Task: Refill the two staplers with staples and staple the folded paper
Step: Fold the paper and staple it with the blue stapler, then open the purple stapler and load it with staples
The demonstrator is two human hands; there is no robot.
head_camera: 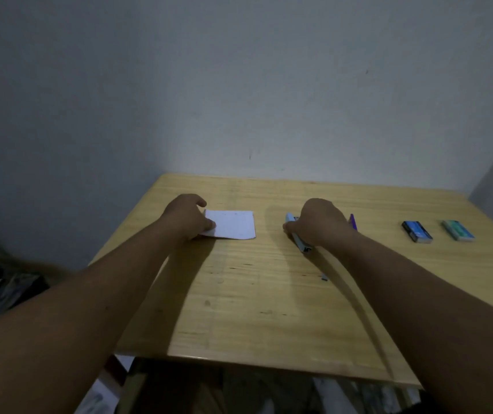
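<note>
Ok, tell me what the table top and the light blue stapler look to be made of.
Table top: pale wood, or a wood-look laminate; long grain lines run across it and a soft sheen suggests a sealed finish.
Light blue stapler, under the right hand: probably plastic casing, going by its flat, even colour; the picture is too blurred to show any metal parts.

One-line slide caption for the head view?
Left hand pinches folded paper; right hand grips light-blue stapler.
</note>
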